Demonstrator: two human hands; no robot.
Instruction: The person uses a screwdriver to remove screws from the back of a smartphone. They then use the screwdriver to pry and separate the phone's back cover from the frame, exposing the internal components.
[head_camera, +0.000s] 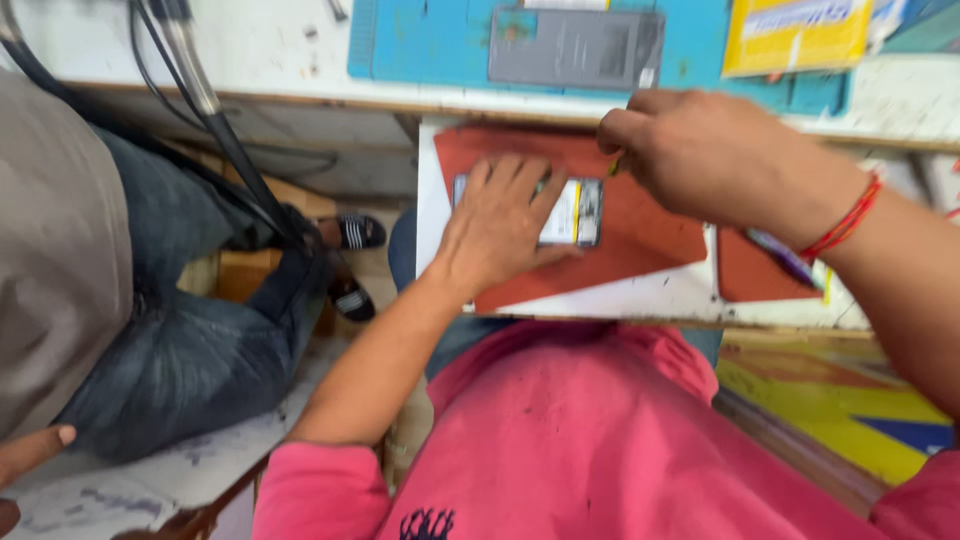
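red mat (640, 235) under opened phone (575, 212); left hand (497, 225) pins it, right hand (700, 150) maybe pinching tool.

Bare red mat (650, 235) lies open right of the opened phone (575, 212); the upper desk edge (500, 105) closes in just behind.

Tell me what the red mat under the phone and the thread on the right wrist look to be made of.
Red mat: probably rubber or silicone, matte; it lies flat with no glare, its edge cut unevenly. The blur leaves this open. Wrist thread: likely cotton or similar yarn, red-orange; thin wound strands, no shine. The left hand presses the opened phone onto the mat.
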